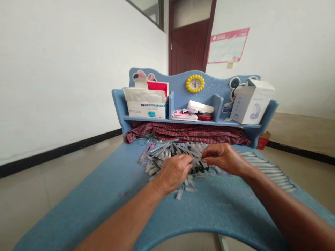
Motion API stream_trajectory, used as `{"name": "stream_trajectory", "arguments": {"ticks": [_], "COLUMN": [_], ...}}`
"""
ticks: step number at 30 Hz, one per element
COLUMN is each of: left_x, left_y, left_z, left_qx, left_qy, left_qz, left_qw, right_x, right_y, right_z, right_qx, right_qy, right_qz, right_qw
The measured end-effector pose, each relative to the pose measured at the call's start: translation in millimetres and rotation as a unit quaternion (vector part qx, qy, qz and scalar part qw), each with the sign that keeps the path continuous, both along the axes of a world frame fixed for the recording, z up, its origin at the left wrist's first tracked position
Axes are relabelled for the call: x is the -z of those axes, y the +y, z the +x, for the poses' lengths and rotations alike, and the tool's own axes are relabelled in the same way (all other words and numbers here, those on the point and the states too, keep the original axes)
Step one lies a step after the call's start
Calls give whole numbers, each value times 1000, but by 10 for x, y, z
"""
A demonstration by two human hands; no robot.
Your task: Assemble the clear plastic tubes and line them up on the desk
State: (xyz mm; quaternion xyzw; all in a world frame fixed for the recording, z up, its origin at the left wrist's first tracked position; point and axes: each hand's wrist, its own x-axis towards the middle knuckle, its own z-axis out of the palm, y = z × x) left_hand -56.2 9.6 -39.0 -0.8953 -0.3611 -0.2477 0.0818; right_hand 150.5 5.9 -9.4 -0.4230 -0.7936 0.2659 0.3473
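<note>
Both my hands are closed in a pinch over a heap of small plastic parts [183,149], many clear or whitish and some black. Between my left hand [176,171] and my right hand [222,158] runs a slim, clear plastic piece [196,160], with a dark bit at the right fingertips. Each hand grips one end of it; its exact kind is too small to make out. Several loose clear caps [179,194] lie just in front of my left hand. Right of my right wrist, slim pale sticks with dark ends [269,170] lie side by side in a row.
The blue desk [86,198] has a curved front edge. At its back, a checked cloth [188,132] is bunched beneath a shelf [157,120]. A mask box [146,108], a red round tin [204,116] and a white carton [251,104] stand on that shelf.
</note>
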Motion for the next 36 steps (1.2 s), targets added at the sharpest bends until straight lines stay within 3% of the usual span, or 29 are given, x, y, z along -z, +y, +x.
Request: {"name": "stream_trajectory", "arguments": {"ticks": [11, 22, 36], "left_x": [-7, -20, -37], "left_y": [-23, -28, -51], "left_z": [4, 11, 19], "left_qx": [16, 30, 16], "left_qy": [37, 43, 76], "left_qz": [-3, -26, -13], "left_qw": [999, 998, 997], "right_x": [22, 122, 100], "right_y": [-3, -8, -57], "right_z": [24, 45, 77], "right_qx": [-17, -27, -42], "right_qy": [2, 6, -18], "right_qz": [-46, -33, -48], "right_qw": [999, 999, 998]}}
